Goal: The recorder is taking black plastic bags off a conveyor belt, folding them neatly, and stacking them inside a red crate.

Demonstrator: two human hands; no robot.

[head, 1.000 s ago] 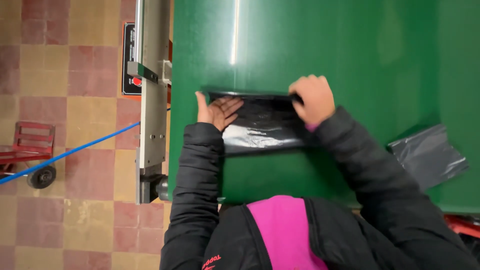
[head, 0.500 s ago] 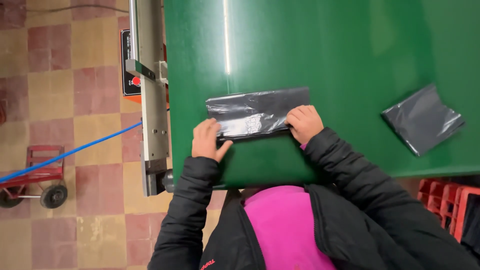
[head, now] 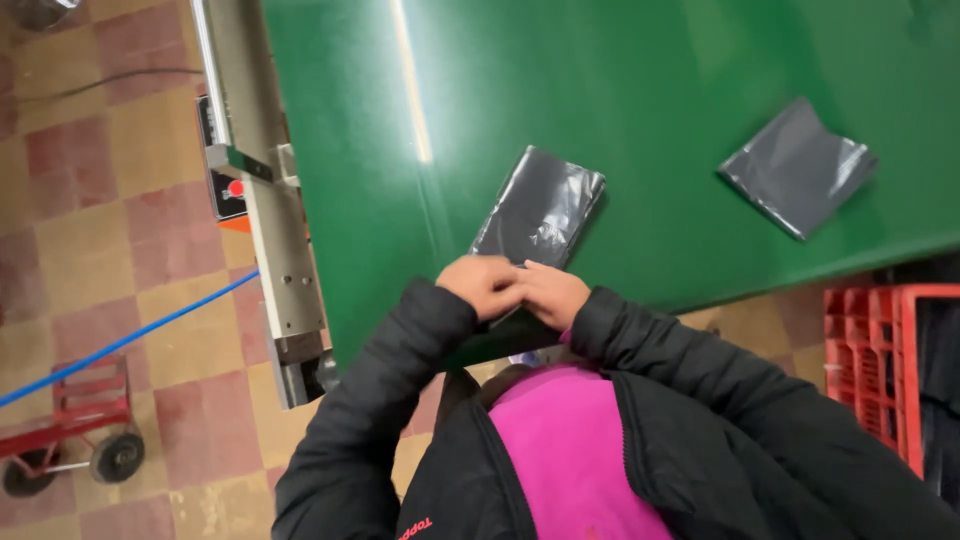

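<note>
A folded dark grey plastic bag (head: 541, 207) lies on the green table (head: 620, 90), turned so its long side runs away from me. My left hand (head: 482, 283) and my right hand (head: 549, 292) meet at the bag's near end, fingers closed over that edge. Both arms wear black padded sleeves. A second dark grey plastic bag (head: 797, 166) lies flat farther right on the table, apart from both hands.
A grey metal rail (head: 262, 190) with a control box bearing a red button (head: 236, 188) runs along the table's left side. A blue hose (head: 130, 338) crosses the tiled floor above a red hand trolley (head: 70, 420). Red crates (head: 880, 350) stand at the right.
The bag has turned from lying crosswise to pointing away from me and looks narrower. My hands have come together from its two ends to its near edge.
</note>
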